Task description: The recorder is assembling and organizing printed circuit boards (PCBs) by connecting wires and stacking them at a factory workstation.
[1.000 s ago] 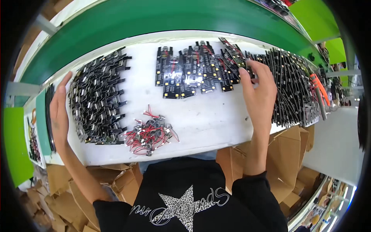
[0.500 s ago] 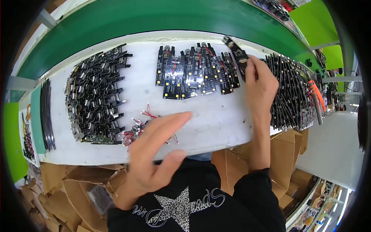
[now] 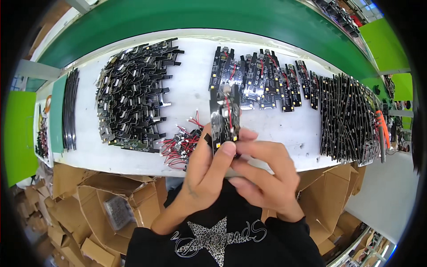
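My left hand (image 3: 205, 171) grips a black circuit board (image 3: 226, 116) upright over the table's near edge, thumb across its lower end. A red wire and small yellow squares show on its face; whether more boards are behind it I cannot tell. The curled fingers of my right hand (image 3: 269, 173) close on the board's lower right edge, the fingertips partly hidden. Just beyond lies a row of overlapping black boards with red wires (image 3: 269, 84). Left of my hands is a heap of small parts with red and black leads (image 3: 180, 144).
A large stack of black boards (image 3: 133, 98) lies left on the white table (image 3: 189, 84), another (image 3: 347, 118) right, beside an orange-handled tool (image 3: 381, 127). Thin black strips (image 3: 70, 109) lie far left. A green panel (image 3: 213, 18) runs along the back; cardboard boxes (image 3: 106, 191) stand below the near edge.
My right hand has come from the far right of the board row to the middle. My left hand, empty before, now holds a circuit board. The view has shifted left.
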`<act>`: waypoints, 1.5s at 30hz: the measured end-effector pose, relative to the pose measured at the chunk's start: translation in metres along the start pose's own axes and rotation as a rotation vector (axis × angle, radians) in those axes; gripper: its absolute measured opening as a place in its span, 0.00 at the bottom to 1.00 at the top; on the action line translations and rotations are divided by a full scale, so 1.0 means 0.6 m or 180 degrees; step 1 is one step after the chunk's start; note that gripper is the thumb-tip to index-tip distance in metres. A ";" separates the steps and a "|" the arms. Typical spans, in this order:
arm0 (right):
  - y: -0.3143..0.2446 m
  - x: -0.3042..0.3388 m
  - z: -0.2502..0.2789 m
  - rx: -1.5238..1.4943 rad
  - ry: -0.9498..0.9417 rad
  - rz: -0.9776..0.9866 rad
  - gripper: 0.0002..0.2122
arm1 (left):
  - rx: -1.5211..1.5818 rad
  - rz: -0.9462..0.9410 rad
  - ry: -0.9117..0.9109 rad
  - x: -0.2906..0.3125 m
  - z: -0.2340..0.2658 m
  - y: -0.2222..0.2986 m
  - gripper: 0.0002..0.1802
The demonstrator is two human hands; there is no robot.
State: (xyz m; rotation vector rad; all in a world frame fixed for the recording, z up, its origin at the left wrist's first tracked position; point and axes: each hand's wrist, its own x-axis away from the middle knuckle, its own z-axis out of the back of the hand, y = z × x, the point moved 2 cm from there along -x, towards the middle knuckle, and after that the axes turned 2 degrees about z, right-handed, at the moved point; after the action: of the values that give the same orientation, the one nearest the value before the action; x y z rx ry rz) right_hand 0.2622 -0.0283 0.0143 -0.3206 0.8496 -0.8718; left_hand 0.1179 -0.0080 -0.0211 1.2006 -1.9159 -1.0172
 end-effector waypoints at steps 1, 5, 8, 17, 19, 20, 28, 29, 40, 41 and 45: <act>0.003 -0.003 0.017 -0.0086 0.0049 -0.0003 0.09 | -0.0236 0.0151 -0.0023 0.005 0.004 0.020 0.23; 0.029 -0.029 0.051 -0.0425 0.0423 -0.0948 0.09 | -0.0758 0.0818 -0.0248 0.032 0.028 0.049 0.20; 0.055 -0.043 0.060 -0.1295 -0.0125 -0.1058 0.10 | -0.1081 0.1033 -0.0384 0.040 0.042 0.063 0.21; 0.056 -0.050 0.063 -0.2052 -0.1658 -0.1196 0.08 | -0.0923 0.0914 -0.0605 0.050 0.072 0.081 0.24; 0.050 -0.047 0.056 -0.2212 -0.1635 -0.1259 0.07 | -0.1209 0.1016 -0.0797 0.049 0.077 0.086 0.21; 0.047 -0.046 0.053 -0.2357 -0.1599 -0.1306 0.07 | -0.1265 0.0727 -0.0859 0.042 0.075 0.085 0.18; 0.042 -0.036 0.034 -0.2629 -0.1657 -0.1323 0.07 | -0.1080 0.1139 -0.1363 0.035 0.093 0.085 0.18; 0.040 -0.034 0.032 -0.2796 -0.1695 -0.1352 0.06 | -0.0901 0.1193 -0.1405 0.038 0.096 0.081 0.19; 0.075 -0.026 0.007 -0.1657 -0.0710 -0.1256 0.05 | -0.0319 0.0993 -0.0404 0.092 0.135 0.085 0.24; 0.074 -0.025 -0.002 -0.1427 -0.0725 -0.1200 0.06 | -0.0425 0.1050 -0.0378 0.096 0.137 0.089 0.26; 0.054 -0.052 -0.019 -0.0610 -0.0544 -0.0395 0.09 | -0.1007 0.1624 -0.0674 0.085 0.137 0.100 0.27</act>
State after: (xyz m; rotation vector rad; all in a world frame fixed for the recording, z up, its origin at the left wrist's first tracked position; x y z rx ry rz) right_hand 0.2599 0.0173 0.0047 -0.6124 0.7611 -0.8660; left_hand 0.0060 -0.0159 -0.0030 0.4063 -1.9782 -1.1333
